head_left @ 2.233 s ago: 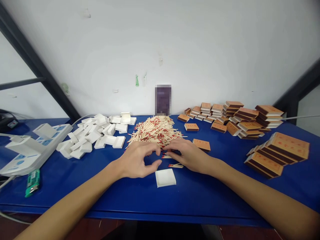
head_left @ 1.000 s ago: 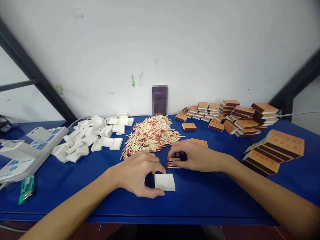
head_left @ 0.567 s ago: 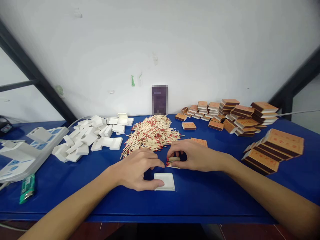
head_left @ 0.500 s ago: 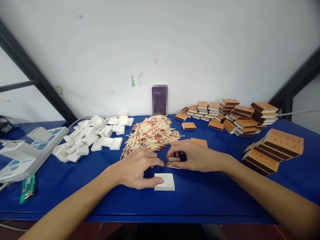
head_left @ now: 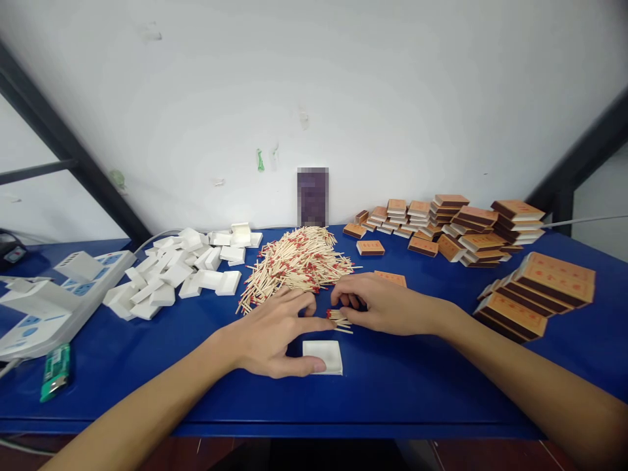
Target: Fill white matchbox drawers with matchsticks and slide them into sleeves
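My left hand (head_left: 275, 333) rests on the blue table (head_left: 392, 392), thumb against the left edge of a small white matchbox tray (head_left: 324, 355), index finger stretched toward a little bundle of red-tipped matches (head_left: 338, 319). My right hand (head_left: 383, 304) lies just right of that bundle, its fingers curled onto it. Behind both hands spreads a big loose pile of matches (head_left: 299, 261). An orange matchbox sleeve (head_left: 392, 278) peeks out behind my right hand.
A heap of white inner trays (head_left: 181, 271) lies at left. Stacks of orange matchboxes (head_left: 471, 232) stand at the back right, more stacks (head_left: 540, 294) at right. A white power strip (head_left: 53, 294) and a green lighter (head_left: 55, 369) sit at far left.
My left hand slid off the white tray's top; its fingers now stretch toward the bundle. The right hand flattened onto the matches, which fanned out slightly.
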`<action>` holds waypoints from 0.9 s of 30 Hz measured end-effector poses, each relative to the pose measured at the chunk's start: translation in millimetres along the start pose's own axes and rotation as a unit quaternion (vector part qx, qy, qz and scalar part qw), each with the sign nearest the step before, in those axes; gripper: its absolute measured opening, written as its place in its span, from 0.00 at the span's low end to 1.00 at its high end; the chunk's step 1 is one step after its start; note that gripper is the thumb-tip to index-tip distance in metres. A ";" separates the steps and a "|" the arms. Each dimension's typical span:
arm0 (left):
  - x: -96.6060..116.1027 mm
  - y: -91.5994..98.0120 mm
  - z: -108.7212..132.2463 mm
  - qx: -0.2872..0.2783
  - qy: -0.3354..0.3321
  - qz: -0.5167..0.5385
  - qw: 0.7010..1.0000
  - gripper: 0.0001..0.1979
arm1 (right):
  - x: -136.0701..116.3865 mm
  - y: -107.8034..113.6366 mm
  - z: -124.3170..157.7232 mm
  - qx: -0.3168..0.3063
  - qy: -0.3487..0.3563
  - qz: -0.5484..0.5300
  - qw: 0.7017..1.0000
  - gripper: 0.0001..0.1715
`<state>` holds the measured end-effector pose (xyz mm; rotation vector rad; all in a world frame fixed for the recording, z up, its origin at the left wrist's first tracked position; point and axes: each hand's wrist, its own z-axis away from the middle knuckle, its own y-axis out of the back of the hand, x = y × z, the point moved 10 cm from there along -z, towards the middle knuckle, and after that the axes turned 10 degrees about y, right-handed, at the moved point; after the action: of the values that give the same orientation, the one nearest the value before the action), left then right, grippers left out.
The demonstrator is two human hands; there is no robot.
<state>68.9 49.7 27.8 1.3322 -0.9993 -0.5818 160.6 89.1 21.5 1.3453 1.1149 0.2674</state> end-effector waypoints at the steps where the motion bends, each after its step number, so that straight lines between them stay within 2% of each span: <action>1: -1.3 0.0 0.1 -0.001 0.002 0.004 1.000 0.27 | 0.8 -0.1 -0.6 0.002 -0.001 0.003 1.000 0.07; 12: -10.8 6.1 -1.7 0.011 0.025 0.011 1.000 0.24 | 8.6 -1.7 -4.4 0.018 0.002 0.009 1.000 0.10; 27: -6.4 4.7 -0.2 0.000 0.010 0.021 1.000 0.22 | 12.7 -2.0 -4.9 0.018 -0.026 -0.012 0.999 0.08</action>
<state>65.1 56.0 30.6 1.3121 -1.0080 -0.5362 162.4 100.8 14.5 1.3622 1.0952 0.1954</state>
